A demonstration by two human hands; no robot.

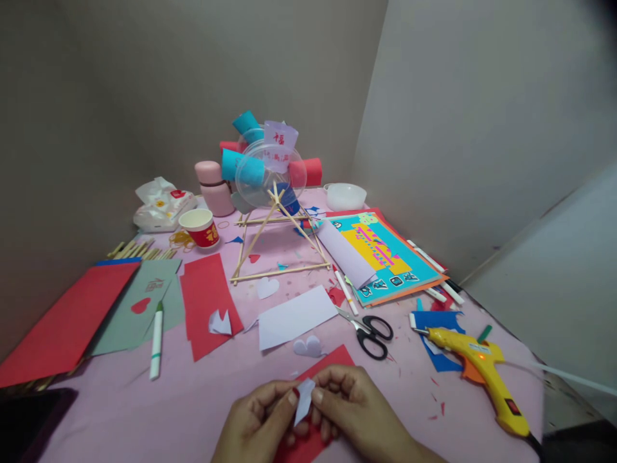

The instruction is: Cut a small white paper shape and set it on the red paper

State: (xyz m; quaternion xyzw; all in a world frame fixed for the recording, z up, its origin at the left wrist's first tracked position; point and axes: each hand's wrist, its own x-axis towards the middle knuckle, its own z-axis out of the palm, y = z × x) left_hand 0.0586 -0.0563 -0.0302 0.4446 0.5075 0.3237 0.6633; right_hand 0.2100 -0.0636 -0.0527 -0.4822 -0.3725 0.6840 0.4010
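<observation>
Between my two hands is a small folded piece of pale lilac paper (303,400), pinched from both sides. My left hand (263,411) grips its left edge with thumb and fingers; my right hand (354,405) pinches the right edge. Under the hands lies a sheet of red paper (332,365). Just beyond it are a cut lilac heart (308,347) and a lilac paper strip (296,318). Black-handled scissors (370,334) rest to the right, blades touching the strip's end.
A stick-framed wheel (270,177) with coloured paper cups stands at the back. A yellow glue gun (482,366) lies right, its light glowing. Left are a green marker (157,341), red sheets (72,321) and a paper cup (200,228). A colourful pad (385,254) lies back right.
</observation>
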